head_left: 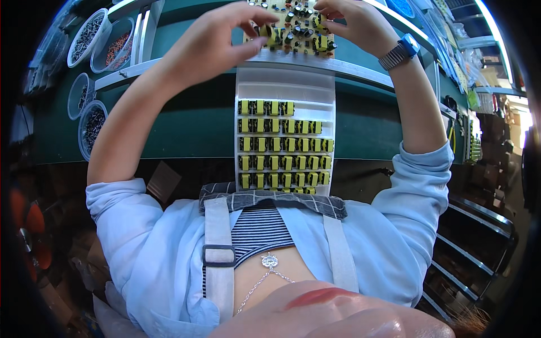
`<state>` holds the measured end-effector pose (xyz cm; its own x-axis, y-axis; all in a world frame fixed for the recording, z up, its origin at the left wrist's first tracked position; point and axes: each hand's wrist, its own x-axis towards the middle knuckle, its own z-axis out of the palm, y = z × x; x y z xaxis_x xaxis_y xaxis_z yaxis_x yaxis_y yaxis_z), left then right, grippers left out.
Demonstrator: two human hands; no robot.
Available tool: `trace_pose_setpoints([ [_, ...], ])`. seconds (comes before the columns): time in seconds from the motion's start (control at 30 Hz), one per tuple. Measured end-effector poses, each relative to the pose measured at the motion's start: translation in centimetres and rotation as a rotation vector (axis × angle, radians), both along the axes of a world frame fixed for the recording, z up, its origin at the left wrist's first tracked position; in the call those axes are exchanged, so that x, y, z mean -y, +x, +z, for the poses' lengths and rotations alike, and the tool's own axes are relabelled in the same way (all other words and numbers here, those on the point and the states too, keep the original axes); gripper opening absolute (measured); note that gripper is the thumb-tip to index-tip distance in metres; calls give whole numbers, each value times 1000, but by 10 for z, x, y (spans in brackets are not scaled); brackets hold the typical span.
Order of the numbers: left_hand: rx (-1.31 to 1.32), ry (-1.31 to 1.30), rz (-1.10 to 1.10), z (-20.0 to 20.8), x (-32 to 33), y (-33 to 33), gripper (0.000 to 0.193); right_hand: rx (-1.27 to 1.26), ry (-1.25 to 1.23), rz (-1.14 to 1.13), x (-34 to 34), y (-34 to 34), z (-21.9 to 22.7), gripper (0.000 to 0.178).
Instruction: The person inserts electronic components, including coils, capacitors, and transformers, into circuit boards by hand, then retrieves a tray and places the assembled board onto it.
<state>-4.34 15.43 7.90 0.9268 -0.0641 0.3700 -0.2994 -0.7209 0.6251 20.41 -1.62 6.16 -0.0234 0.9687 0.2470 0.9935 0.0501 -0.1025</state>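
At the top of the view a tan circuit board [288, 49], crowded with capacitors and other small parts, lies against a metal rail. My left hand [222, 36] is over the board's left side, thumb and fingers closed around a yellow-and-black transformer [271, 36]. On the right side, my right hand [360, 25] pinches another yellow transformer [319, 23], partly hidden by its fingers. A third yellow transformer [322, 43] stands lower on the board. Below the rail, a white tray [284, 90] holds rows of yellow transformers [274, 145]; its near end is hidden by my apron.
Clear tubs of small parts, one with orange pieces [118, 49], stand at the left of the green bench [191, 112]. Metal rails [360, 75] cross in front of the board. A blue bin [401, 7] is at the upper right, and a black rack [473, 242] is at the lower right.
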Motion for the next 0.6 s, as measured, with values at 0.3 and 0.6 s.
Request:
trace_pose_setpoints([
  [0.3, 26, 117, 93, 3, -27, 51, 32, 170, 212, 190, 12, -20, 23, 27],
  [0.6, 27, 424, 111, -1, -20, 68, 28, -443, -455, 6, 51, -128, -19, 25],
])
